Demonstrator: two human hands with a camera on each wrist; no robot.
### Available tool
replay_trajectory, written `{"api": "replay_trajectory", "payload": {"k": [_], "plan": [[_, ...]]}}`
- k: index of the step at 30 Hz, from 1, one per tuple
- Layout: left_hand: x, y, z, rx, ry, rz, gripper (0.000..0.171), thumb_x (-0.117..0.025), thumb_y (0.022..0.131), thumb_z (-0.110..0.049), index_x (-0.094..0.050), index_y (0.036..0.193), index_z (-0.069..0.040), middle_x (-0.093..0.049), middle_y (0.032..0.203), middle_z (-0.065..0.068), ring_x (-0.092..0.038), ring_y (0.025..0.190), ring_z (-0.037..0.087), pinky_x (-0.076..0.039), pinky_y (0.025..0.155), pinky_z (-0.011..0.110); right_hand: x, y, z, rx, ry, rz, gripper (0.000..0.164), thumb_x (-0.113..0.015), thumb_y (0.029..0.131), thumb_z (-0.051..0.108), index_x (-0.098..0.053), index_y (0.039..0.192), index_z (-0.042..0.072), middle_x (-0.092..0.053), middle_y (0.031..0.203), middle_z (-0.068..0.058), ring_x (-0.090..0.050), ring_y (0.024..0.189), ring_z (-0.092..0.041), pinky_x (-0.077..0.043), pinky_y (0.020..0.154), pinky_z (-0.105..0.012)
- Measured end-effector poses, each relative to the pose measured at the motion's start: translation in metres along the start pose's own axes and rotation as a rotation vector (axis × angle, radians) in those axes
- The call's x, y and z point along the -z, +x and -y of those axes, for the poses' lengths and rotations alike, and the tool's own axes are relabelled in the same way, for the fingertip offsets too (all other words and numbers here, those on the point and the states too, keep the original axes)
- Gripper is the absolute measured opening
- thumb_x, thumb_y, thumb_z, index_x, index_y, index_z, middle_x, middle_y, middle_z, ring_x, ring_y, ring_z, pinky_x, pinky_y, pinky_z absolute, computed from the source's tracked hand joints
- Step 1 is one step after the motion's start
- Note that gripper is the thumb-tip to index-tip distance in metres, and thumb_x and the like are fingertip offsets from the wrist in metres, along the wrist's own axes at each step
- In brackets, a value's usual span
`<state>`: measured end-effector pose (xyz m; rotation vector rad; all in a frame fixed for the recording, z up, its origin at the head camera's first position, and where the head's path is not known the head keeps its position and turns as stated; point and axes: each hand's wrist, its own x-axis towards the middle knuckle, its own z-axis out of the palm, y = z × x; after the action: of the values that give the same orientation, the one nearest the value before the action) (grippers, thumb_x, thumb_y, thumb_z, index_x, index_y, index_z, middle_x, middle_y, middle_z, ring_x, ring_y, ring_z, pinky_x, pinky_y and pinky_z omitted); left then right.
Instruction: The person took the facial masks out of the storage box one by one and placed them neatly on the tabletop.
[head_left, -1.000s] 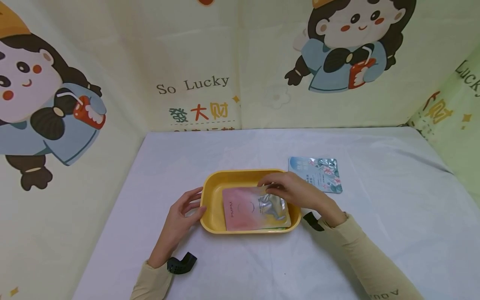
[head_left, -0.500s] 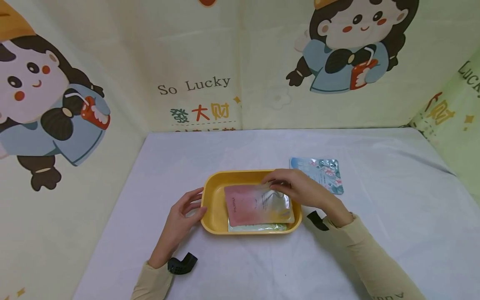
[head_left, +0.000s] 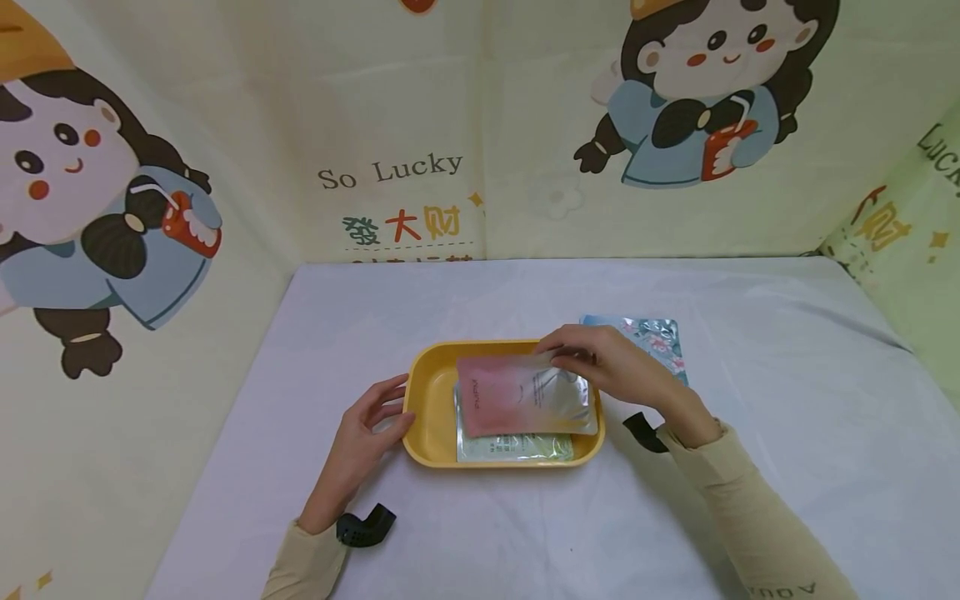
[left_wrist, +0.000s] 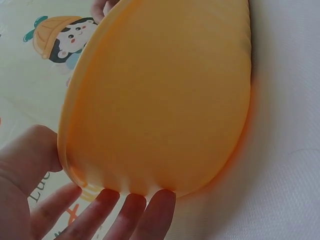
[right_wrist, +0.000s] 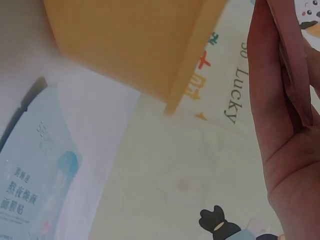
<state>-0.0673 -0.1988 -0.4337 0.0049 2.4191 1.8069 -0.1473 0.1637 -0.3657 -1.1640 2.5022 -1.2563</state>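
A yellow tray (head_left: 429,417) rests on the white-covered table. My right hand (head_left: 618,364) pinches a pink-and-silver face mask packet (head_left: 498,398) by its upper right edge, raised over the tray and tilted. Beneath it, a silver-green packet (head_left: 517,450) lies in the tray, its upper part hidden by the pink one. My left hand (head_left: 366,437) touches the tray's left end. In the left wrist view, its fingertips (left_wrist: 162,200) press the outer wall and the thumb is against the rim. In the right wrist view, the pink packet shows edge-on between fingers and thumb.
A blue floral face mask packet (head_left: 667,343) lies on the table behind the tray's right end, partly covered by the right hand. Cream cloth walls with printed cartoon figures stand behind and at both sides of the table (head_left: 750,500).
My right hand has lifted the pink packet up and toward the back right, uncovering the silver-green packet under it. The left hand stays at the tray's end.
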Motion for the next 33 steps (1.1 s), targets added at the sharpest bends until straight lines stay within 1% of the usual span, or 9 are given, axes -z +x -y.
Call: {"api": "replay_trajectory", "payload": {"k": [8, 12, 15, 18, 23, 29, 33], "plan": [[-0.001, -0.002, -0.001, -0.009, 0.001, -0.013, 0.053, -0.073, 0.091, -0.015, -0.054, 0.14, -0.02, -0.058, 0.134, 0.008, -0.062, 0.115, 0.027, -0.056, 0.086, 0.021, 0.006, 0.0, 0.003, 0.013, -0.006, -0.041, 0.027, -0.066, 0.092, 0.0, -0.07, 0.115, 0.012, -0.071, 0.109, 0.002, -0.067, 0.095, -0.012, -0.057, 0.081, -0.026], [0.0, -0.002, -0.002, -0.01, -0.004, -0.019, 0.053, -0.072, 0.091, -0.011, -0.054, 0.14, -0.018, -0.057, 0.134, 0.009, -0.062, 0.115, 0.028, -0.056, 0.086, 0.021, 0.012, 0.001, 0.007, 0.005, -0.014, -0.046, 0.028, -0.067, 0.091, -0.002, -0.069, 0.116, 0.012, -0.07, 0.109, 0.003, -0.067, 0.094, -0.013, -0.058, 0.082, -0.026], [0.0, -0.001, -0.002, -0.003, -0.003, -0.024, 0.053, -0.072, 0.091, -0.012, -0.053, 0.14, -0.018, -0.057, 0.134, 0.008, -0.062, 0.115, 0.028, -0.056, 0.086, 0.021, 0.017, 0.001, 0.009, -0.001, -0.02, -0.05, 0.029, -0.067, 0.091, -0.002, -0.069, 0.116, 0.012, -0.07, 0.109, 0.003, -0.066, 0.094, -0.012, -0.058, 0.082, -0.025], [-0.001, -0.001, -0.002, 0.006, 0.004, -0.025, 0.053, -0.072, 0.091, -0.014, -0.053, 0.14, -0.019, -0.057, 0.134, 0.008, -0.062, 0.116, 0.027, -0.056, 0.086, 0.02, 0.021, 0.0, 0.01, 0.005, -0.031, -0.065, 0.03, -0.068, 0.09, -0.003, -0.069, 0.115, 0.012, -0.071, 0.109, 0.002, -0.066, 0.093, -0.011, -0.058, 0.082, -0.024], [-0.001, -0.002, -0.002, 0.008, -0.004, -0.027, 0.053, -0.072, 0.091, -0.013, -0.053, 0.14, -0.019, -0.057, 0.135, 0.008, -0.061, 0.116, 0.027, -0.056, 0.086, 0.02, 0.028, -0.002, 0.008, 0.021, -0.06, -0.09, 0.03, -0.069, 0.089, -0.004, -0.07, 0.114, 0.012, -0.071, 0.107, 0.003, -0.067, 0.093, -0.011, -0.058, 0.08, -0.023], [-0.002, -0.002, -0.003, 0.011, -0.01, -0.024, 0.052, -0.072, 0.091, -0.013, -0.053, 0.14, -0.019, -0.057, 0.135, 0.008, -0.061, 0.117, 0.028, -0.056, 0.085, 0.021, 0.037, -0.009, 0.006, -0.001, -0.093, -0.109, 0.03, -0.069, 0.09, -0.002, -0.07, 0.115, 0.014, -0.071, 0.109, 0.003, -0.068, 0.095, -0.011, -0.056, 0.082, -0.019], [-0.002, -0.002, -0.003, 0.013, -0.007, -0.022, 0.052, -0.072, 0.091, -0.014, -0.053, 0.14, -0.019, -0.057, 0.135, 0.008, -0.061, 0.117, 0.028, -0.056, 0.086, 0.021, 0.043, -0.014, 0.005, -0.015, -0.118, -0.113, 0.031, -0.068, 0.09, -0.003, -0.069, 0.116, 0.014, -0.071, 0.108, 0.002, -0.067, 0.094, -0.012, -0.055, 0.081, -0.018]]}}
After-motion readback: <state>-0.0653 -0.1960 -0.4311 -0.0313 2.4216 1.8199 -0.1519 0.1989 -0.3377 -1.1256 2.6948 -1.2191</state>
